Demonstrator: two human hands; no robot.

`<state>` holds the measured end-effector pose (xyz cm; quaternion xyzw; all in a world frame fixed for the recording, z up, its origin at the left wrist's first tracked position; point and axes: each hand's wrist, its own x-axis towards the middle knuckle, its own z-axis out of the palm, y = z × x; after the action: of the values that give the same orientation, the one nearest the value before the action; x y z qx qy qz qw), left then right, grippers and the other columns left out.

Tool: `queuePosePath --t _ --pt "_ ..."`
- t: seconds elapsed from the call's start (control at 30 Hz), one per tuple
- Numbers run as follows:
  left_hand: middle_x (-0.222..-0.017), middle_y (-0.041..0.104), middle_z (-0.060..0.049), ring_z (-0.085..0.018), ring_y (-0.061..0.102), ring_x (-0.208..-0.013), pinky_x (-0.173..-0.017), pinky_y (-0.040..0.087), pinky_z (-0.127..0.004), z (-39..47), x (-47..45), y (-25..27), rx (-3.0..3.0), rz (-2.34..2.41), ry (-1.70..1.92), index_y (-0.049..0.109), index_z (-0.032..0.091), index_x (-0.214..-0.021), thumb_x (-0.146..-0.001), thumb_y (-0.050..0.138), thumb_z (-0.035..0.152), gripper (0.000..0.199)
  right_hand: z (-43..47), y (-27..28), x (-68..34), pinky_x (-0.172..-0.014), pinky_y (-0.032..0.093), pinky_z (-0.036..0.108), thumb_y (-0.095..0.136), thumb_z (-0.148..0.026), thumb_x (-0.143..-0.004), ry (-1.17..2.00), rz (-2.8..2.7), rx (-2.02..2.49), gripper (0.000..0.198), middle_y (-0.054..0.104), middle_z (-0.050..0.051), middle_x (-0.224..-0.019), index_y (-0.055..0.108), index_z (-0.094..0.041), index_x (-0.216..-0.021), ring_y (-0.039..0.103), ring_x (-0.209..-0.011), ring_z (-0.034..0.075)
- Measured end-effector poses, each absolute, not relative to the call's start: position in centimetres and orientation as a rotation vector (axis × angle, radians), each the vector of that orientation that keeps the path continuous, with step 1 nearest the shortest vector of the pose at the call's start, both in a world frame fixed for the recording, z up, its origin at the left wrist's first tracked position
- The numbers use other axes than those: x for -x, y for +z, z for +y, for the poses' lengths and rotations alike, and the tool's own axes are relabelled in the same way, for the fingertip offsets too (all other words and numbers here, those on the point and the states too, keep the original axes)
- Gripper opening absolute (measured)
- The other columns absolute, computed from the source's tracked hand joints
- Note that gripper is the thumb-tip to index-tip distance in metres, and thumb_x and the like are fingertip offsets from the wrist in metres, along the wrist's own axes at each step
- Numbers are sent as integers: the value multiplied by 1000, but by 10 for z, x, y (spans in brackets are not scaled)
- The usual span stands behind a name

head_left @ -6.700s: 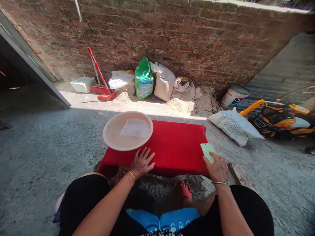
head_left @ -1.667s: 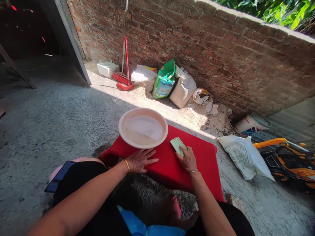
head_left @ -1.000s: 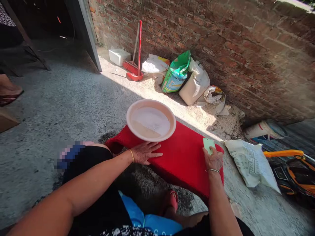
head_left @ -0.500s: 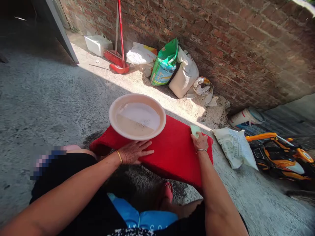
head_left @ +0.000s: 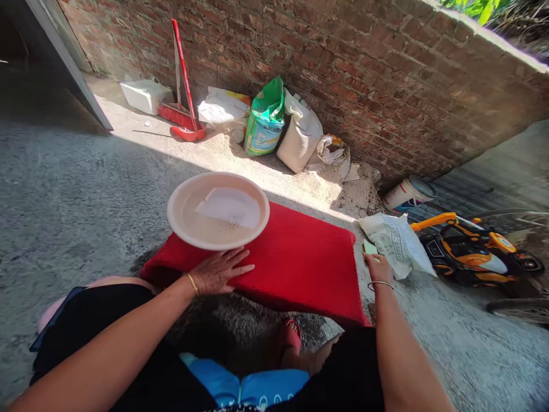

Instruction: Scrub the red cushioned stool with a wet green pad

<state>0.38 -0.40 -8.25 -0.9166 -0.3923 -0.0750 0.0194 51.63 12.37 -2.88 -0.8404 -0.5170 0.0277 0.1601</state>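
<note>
A red, fuzzy cloth lies spread over a low bench-like support whose shape it hides. On its left end stands a wide, pale pink basin with water and fine dark specks in it. My left hand rests flat on the cloth just below the basin, fingers apart, holding nothing. Past the cloth's right edge, my right hand grips a small pale green block, its exact kind too small to make out. That hand is off the cloth.
A white printed sack lies on the concrete beyond my right hand, near an orange-and-black toy vehicle. Along the brick wall stand a green bag, a red broom and dustpan, and a bucket.
My right hand has moved right with the pale green block, from on the cloth to beyond its edge. My left hand stays flat by the basin. The view has shifted slightly.
</note>
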Motion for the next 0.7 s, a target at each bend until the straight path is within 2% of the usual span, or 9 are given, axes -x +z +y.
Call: queuePosePath --t 0.13,0.37,0.6,0.7 --pt "-152 31 -9 -30 27 -139 -111 22 -45 -2 -2 -85 2824 -1194 -251 34 34 -143 -69 67 59 85 136 -34 -488 -82 43 35 57 -51 -74 141 -1456 2359 48 64 13 -102 66 -18 -108 55 -99 26" --pt "-153 29 -10 -30 26 -139 -111 22 -44 -2 -2 -84 2835 -1189 -207 31 34 -144 -69 66 60 86 141 -36 -445 -82 42 35 54 -50 -80 91 -1819 2364 49 51 14 -114 59 -24 -122 55 -98 25" --pt "-153 28 -10 -32 25 -139 -111 20 -46 -2 -2 -87 2847 -1209 -204 30 34 -145 -70 66 60 86 126 -26 -473 -82 43 42 56 -50 -77 -86 -1557 2516 50 51 16 -116 61 -22 -119 55 -99 28" --pt "-153 28 -10 -32 24 -140 -111 19 -47 -3 -3 -88 2866 -1226 -214 30 34 -144 -71 66 58 85 126 -25 -468 -82 43 41 57 -54 -75 13 -1557 2336 50 56 13 -102 65 -20 -109 53 -98 27"
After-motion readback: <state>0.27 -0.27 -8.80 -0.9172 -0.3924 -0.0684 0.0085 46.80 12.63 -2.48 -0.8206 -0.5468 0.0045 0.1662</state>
